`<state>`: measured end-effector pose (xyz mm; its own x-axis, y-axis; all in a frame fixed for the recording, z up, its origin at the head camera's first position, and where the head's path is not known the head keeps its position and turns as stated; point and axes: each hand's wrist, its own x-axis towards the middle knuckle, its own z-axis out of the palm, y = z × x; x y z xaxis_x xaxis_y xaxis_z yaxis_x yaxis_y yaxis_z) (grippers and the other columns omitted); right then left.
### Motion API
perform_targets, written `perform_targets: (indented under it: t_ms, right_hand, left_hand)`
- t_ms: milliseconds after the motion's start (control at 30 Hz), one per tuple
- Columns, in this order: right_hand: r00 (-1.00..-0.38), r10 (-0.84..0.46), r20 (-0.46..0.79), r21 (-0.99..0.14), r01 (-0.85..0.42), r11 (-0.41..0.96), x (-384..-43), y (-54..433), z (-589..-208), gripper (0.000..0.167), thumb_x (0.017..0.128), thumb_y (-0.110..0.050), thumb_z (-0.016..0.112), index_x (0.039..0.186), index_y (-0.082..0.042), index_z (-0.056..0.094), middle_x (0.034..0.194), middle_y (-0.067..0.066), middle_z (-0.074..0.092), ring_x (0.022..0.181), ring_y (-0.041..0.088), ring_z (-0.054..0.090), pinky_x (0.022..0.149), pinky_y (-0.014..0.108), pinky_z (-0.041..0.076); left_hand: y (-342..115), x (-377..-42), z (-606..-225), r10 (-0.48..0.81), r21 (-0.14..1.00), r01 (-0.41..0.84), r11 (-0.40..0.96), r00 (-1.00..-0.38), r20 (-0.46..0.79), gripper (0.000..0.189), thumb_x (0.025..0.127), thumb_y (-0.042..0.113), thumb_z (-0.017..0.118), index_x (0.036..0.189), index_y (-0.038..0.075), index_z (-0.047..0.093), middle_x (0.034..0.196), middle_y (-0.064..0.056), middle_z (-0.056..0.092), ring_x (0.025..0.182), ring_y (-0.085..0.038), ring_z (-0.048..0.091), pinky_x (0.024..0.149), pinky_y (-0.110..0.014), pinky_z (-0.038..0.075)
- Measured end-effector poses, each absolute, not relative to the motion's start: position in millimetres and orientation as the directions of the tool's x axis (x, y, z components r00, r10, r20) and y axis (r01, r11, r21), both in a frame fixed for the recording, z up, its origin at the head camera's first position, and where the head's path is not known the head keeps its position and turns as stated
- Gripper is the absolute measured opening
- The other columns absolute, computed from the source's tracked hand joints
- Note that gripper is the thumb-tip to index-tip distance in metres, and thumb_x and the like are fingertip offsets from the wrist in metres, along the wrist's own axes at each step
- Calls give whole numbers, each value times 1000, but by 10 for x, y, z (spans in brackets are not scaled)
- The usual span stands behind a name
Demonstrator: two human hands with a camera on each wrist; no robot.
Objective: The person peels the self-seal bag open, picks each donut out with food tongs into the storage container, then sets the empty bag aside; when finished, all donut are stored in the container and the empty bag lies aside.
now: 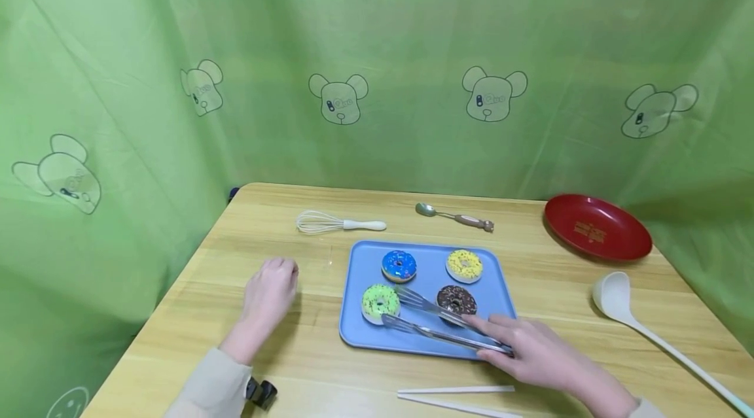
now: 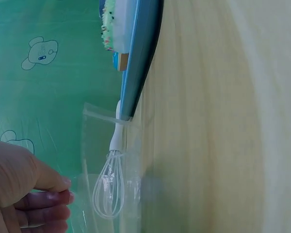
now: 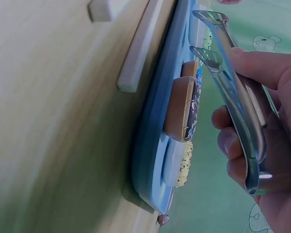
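Note:
My right hand (image 1: pixel 538 349) holds metal tongs (image 1: pixel 438 334), thumb on one arm and fingers on the other. Their tips stand apart beside the green doughnut (image 1: pixel 371 303), one by its right side, one by its lower edge; contact is unclear. The tongs pass across the brown doughnut (image 1: pixel 456 297). Blue (image 1: pixel 394 272) and yellow (image 1: pixel 465 274) doughnuts sit behind on the blue tray (image 1: pixel 412 343). Left of the tray, my left hand (image 1: pixel 271 294) has curled fingers, thumb against forefinger, pinching what looks like a clear plastic bag (image 2: pixel 94 131), faint in the head view.
Behind the tray lie a white whisk (image 1: pixel 362 225) and a spoon (image 1: pixel 465 219). A red plate (image 1: pixel 612 244) and a white ladle (image 1: pixel 654 336) are at the right. White chopsticks (image 1: pixel 453 390) lie before the tray. Green curtain (image 1: pixel 412 156) borders the table.

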<state>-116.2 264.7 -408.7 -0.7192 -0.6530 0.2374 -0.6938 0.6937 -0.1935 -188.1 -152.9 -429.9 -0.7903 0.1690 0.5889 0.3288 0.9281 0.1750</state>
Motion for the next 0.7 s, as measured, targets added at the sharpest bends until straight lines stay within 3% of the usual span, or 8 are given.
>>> perform_targets:
  t_ms: [200, 333, 467, 600, 700]
  right_hand:
    - [-736, -639, 225, -202, -677, 708, -1151, 2665, -4128, 49, 86, -40, 63, 131, -22, 54, 91, -9, 60, 71, 0, 51, 60, 28, 52]
    - [-749, -623, 226, -209, -662, 720, -1142, 2682, -4127, 50, 85, -42, 65, 131, -25, 54, 84, -12, 54, 64, -1, 44, 54, 22, 44]
    - [-763, -607, 223, -227, -646, 729, -1118, 2710, -4106, 50, 84, -42, 66, 131, -29, 53, 84, -11, 53, 64, -2, 43, 53, 21, 42]
    - [-768, -583, 264, -240, -638, 732, -1086, 2771, -4087, 52, 82, -40, 69, 130, -29, 54, 93, -7, 60, 71, 2, 52, 57, 24, 47]
    - [-768, -553, 323, -251, -633, 732, -1072, 2837, -4078, 54, 79, -35, 73, 130, -27, 55, 88, -11, 58, 70, 1, 52, 56, 22, 46]
  left_hand:
    - [-1501, -1899, -4316, 178, 215, 334, 918, -829, 530, 6, 76, -1, 69, 75, 5, 67, 72, -4, 58, 64, -18, 53, 50, -26, 48]
    - [-1480, -1911, -4327, 177, 228, 331, 916, -842, 510, 7, 76, -1, 69, 75, 6, 67, 72, -2, 57, 65, -16, 52, 50, -25, 48]
    - [-1478, -1904, -4326, 172, 246, 334, 910, -843, 509, 8, 77, -2, 68, 76, 6, 67, 72, -2, 57, 64, -16, 51, 49, -25, 47]
    - [-1502, -1892, -4323, 167, 258, 345, 902, -832, 529, 8, 76, -2, 68, 76, 6, 66, 73, -3, 57, 66, -18, 53, 48, -25, 47]
    - [-1545, -1884, -4329, 157, 269, 356, 895, -816, 556, 8, 76, -2, 69, 76, 6, 66, 75, -4, 59, 68, -19, 55, 50, -27, 48]
